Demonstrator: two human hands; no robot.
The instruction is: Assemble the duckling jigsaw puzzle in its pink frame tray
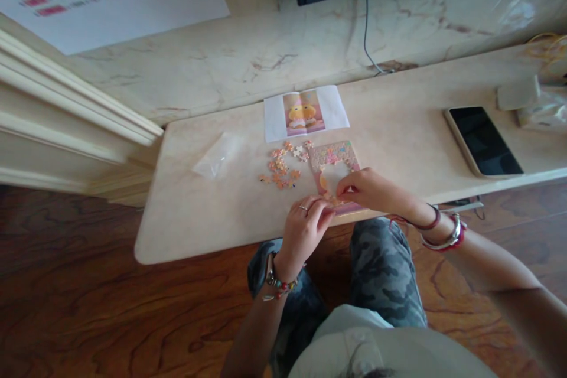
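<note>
Below centre, my left hand (306, 223) and right hand (374, 191) bunched fingers (351, 180) over the puzzle (332, 153) — pinch unclear — wanting light, level pressure.

Single head-height view, forward and down

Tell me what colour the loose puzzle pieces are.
The loose puzzle pieces look mostly orange, some paler, in the head view.

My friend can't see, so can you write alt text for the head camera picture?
A person's left hand and right hand are at the near end of a puzzle with a gap in its middle. Loose pieces lie to its left, a clear bag farther left, and a sheet with a picture behind, all on a table.
</note>
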